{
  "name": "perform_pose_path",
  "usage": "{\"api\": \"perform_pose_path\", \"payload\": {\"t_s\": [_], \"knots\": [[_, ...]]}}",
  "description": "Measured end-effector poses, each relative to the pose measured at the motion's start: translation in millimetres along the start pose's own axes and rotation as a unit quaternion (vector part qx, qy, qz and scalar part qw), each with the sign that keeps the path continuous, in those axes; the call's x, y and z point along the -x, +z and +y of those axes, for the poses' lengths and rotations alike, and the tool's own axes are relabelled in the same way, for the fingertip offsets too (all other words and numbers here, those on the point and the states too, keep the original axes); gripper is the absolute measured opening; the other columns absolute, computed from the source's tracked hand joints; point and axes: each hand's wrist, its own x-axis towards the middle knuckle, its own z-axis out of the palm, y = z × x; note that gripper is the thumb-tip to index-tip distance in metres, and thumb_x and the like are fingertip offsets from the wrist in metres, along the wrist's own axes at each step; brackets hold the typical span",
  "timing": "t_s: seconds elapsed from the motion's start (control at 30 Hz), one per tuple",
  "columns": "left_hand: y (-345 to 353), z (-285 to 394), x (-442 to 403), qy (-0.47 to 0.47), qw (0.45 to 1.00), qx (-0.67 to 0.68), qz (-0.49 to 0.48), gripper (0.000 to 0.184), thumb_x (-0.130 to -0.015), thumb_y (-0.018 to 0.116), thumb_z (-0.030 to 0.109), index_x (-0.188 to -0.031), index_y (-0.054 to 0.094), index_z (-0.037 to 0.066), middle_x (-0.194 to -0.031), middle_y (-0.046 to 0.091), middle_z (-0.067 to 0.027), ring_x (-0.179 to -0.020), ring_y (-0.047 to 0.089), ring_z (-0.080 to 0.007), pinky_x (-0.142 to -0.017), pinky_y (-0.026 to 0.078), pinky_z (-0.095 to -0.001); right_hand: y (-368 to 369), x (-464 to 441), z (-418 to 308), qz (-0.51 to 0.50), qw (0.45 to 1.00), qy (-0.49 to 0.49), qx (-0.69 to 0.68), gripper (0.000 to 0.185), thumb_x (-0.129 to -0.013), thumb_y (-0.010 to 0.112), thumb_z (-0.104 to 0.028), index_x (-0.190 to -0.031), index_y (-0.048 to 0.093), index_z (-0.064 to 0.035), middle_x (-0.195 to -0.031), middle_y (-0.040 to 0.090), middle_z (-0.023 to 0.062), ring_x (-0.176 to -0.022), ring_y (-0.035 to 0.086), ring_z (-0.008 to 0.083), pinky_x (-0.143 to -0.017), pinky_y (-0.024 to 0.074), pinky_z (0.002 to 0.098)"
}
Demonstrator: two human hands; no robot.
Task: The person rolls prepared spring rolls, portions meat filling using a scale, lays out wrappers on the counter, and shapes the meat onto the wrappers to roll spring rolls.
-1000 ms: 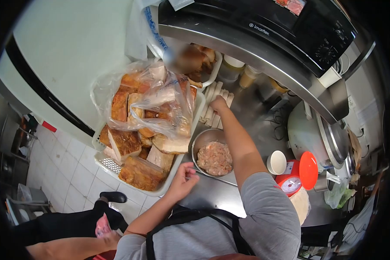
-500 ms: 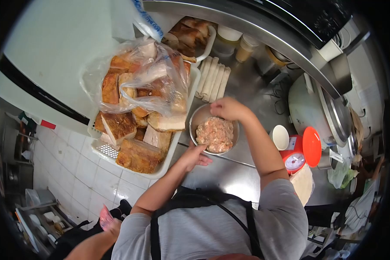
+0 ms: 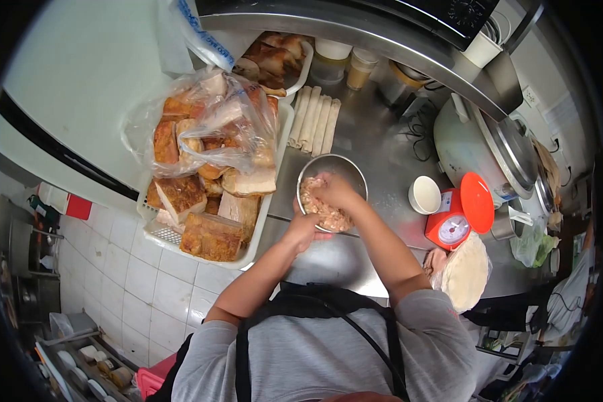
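Observation:
A steel bowl [image 3: 357, 173] of pinkish minced meat [image 3: 328, 217] stands on the metal counter, tilted slightly. My left hand [image 3: 303, 229] grips its near left side, the thumb over the rim and the fingers under or along the outside. Inside the bowl, my right hand [image 3: 338, 193] is pushed into the meat; its fingertips are hidden, and what they hold cannot be made out. Several rolled wrappers [image 3: 314, 122] lie side by side just behind the bowl.
Left of the bowl, a white basket [image 3: 263, 219] holds large roasted meat slabs under a plastic bag [image 3: 208, 120]. To the right are a white cup [image 3: 424, 195], a red scale [image 3: 447, 221] and a large pot [image 3: 459, 144]. A steel shelf edge [image 3: 355, 33] overhangs the back.
My right hand has left the rolls and gone down into the meat. My left hand has come up to the bowl and taken its side. The co-worker's arm is out of view.

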Motion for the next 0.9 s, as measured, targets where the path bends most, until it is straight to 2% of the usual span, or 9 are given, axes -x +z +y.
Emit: {"api": "perform_pose_path", "payload": {"t_s": [0.07,0.27,0.4,0.47,0.53,0.67,0.7,0.8,0.9], "knots": [[-10,-3,-5,0.022,1.0,0.014,0.009,0.064,-0.079,0.038,-0.004,-0.131,0.008,0.02,-0.12,0.044,-0.0199,-0.089,0.06,-0.035,-0.059,0.057,-0.0412,0,10,-2,0.034,0.995,-0.083,0.041,0.05,-0.066,0.069,-0.028,-0.108,0.055,-0.0031,-0.096,0.061,0.0172,-0.085,0.06,0.0269,-0.071,0.0466,0.0363],[-15,-5,-1,0.059,0.997,-0.046,0.029,0.068,-0.078,0.04,-0.003,-0.132,0.007,0.021,-0.123,0.04,-0.0166,-0.091,0.059,-0.0316,-0.058,0.056,-0.0387,-29,-8,16,-0.022,0.991,-0.098,0.086,0.061,-0.065,0.073,-0.034,-0.108,0.053,0.0034,-0.098,0.06,0.0162,-0.091,0.058,0.0258,-0.078,0.0457,0.0323],[-12,-6,1,0.078,0.991,-0.106,0.023,0.072,-0.078,0.041,-0.003,-0.134,0.003,0.022,-0.125,0.038,-0.0165,-0.095,0.057,-0.03,-0.057,0.056,-0.0377,-12,-27,18,-0.132,0.979,-0.034,-0.151,0.057,-0.068,0.073,-0.032,-0.108,0.053,0.0036,-0.098,0.06,0.0105,-0.088,0.057,0.0161,-0.078,0.0453,0.0272],[-13,2,2,0.047,0.993,-0.105,0.012,0.08,-0.078,0.04,-0.002,-0.137,-0.008,0.024,-0.127,0.036,-0.0171,-0.1,0.055,-0.0291,-0.057,0.056,-0.0377,-11,-25,12,-0.185,0.973,-0.095,-0.097,0.046,-0.07,0.072,-0.03,-0.101,0.057,-0.0008,-0.092,0.061,0.0044,-0.084,0.055,0.0119,-0.074,0.0444,0.0255],[-18,6,1,0.014,0.999,-0.05,-0.011,0.078,-0.078,0.04,-0.003,-0.136,-0.004,0.024,-0.126,0.037,-0.0169,-0.096,0.056,-0.0284,-0.056,0.056,-0.0375,-17,-18,-2,-0.248,0.96,-0.108,-0.064,0.04,-0.07,0.072,-0.029,-0.097,0.058,-0.0031,-0.088,0.061,0.002,-0.08,0.055,0.0105,-0.071,0.0439,0.0247],[-38,-8,-17,-0.011,0.997,0.039,-0.058,0.074,-0.078,0.041,-0.003,-0.135,0.002,0.024,-0.124,0.038,-0.0165,-0.092,0.058,-0.0278,-0.056,0.056,-0.0369,-46,5,10,-0.195,0.971,-0.135,-0.01,0.033,-0.07,0.07,-0.025,-0.091,0.059,-0.0036,-0.082,0.06,0.0009,-0.076,0.054,0.0095,-0.068,0.0434,0.0253],[-33,-5,-14,0.007,0.999,0.017,-0.034,0.075,-0.078,0.041,-0.003,-0.135,0.001,0.024,-0.125,0.037,-0.0165,-0.093,0.058,-0.028,-0.056,0.056,-0.0364,-45,5,18,-0.185,0.969,-0.141,-0.081,0.036,-0.068,0.074,-0.026,-0.09,0.055,-0.0039,-0.08,0.055,0.0018,-0.072,0.05,0.0093,-0.061,0.0422,0.024],[-14,-4,-3,0.068,0.996,-0.057,0.026,0.078,-0.078,0.039,-0.003,-0.136,-0.004,0.024,-0.129,0.034,-0.0166,-0.097,0.056,-0.0285,-0.055,0.056,-0.0352,-37,10,31,0.061,0.986,-0.1,0.121,0.057,-0.062,0.075,-0.04,-0.1,0.055,-0.0025,-0.089,0.058,0.009,-0.076,0.056,0.0172,-0.065,0.0451,0.0278],[-3,-10,0,0.126,0.983,-0.131,0.034,0.08,-0.079,0.038,-0.003,-0.136,-0.01,0.025,-0.132,0.03,-0.0168,-0.1,0.055,-0.0288,-0.056,0.056,-0.0346,-15,6,36,0.095,0.992,-0.022,0.085,0.064,-0.059,0.073,-0.044,-0.105,0.057,-0.0021,-0.095,0.061,0.0151,-0.082,0.06,0.0244,-0.071,0.047,0.0322]]}}
